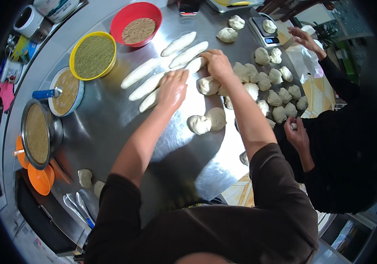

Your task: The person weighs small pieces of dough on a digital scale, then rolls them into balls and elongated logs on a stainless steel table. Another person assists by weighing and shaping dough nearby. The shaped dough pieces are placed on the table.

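Note:
Long white dough rolls lie slantwise on the metal table, some to the left and some farther back. My left hand is bent over the roll nearest me, covering part of it. A ring shows on one finger. My right hand curls around the far right end of a dough roll. Whether both hands are on one long roll is hidden under my left hand. Beside my right wrist sits a rounded dough piece. Two dough lumps touch each other closer to me.
Many dough lumps cover the right side, near a digital scale. A person in dark sleeves stands there, one hand holding dough. Red, yellow and metal bowls of fillings line the left. Tongs lie lower left.

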Motion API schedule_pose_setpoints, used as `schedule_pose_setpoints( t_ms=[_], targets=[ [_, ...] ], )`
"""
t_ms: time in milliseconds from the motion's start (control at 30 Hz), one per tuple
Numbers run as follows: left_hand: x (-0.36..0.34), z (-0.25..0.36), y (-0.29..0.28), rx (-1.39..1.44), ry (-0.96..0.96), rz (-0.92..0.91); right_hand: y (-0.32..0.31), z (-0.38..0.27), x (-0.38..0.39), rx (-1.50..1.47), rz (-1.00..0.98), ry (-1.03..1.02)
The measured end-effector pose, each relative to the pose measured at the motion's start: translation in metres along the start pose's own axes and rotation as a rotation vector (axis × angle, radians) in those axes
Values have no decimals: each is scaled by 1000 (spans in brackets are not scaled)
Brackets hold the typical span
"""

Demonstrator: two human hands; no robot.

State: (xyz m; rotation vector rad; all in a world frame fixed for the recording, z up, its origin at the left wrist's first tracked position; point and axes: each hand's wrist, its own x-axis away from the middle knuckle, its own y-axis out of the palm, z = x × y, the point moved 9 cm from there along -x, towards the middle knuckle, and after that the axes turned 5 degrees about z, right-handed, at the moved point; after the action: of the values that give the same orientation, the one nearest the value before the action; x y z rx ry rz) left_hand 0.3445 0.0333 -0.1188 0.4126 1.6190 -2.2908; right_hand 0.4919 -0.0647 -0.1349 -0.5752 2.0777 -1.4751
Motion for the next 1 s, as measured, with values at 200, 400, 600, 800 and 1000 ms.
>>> schedule_pose_setpoints(
  t_ms=[200, 400, 600, 800, 1000],
  targets=[
    [176, -110, -149, -284, -398, 65, -38, -74, 92, -290, 102, 128],
    [361, -176, -223, -563, -869, -295, -25, -216, 256, -852, -38, -2],
    [391, -237, -218, -272, -371, -81, -38, -303, 337, -860, -269, -204],
    [289, -150, -188, 355, -619, 35, 16, -247, 353, -1191, -50, 310],
    [292, 113, -109, 1034, -458, -380, 71, -186, 399, -1181, -10, 1126]
  ],
)
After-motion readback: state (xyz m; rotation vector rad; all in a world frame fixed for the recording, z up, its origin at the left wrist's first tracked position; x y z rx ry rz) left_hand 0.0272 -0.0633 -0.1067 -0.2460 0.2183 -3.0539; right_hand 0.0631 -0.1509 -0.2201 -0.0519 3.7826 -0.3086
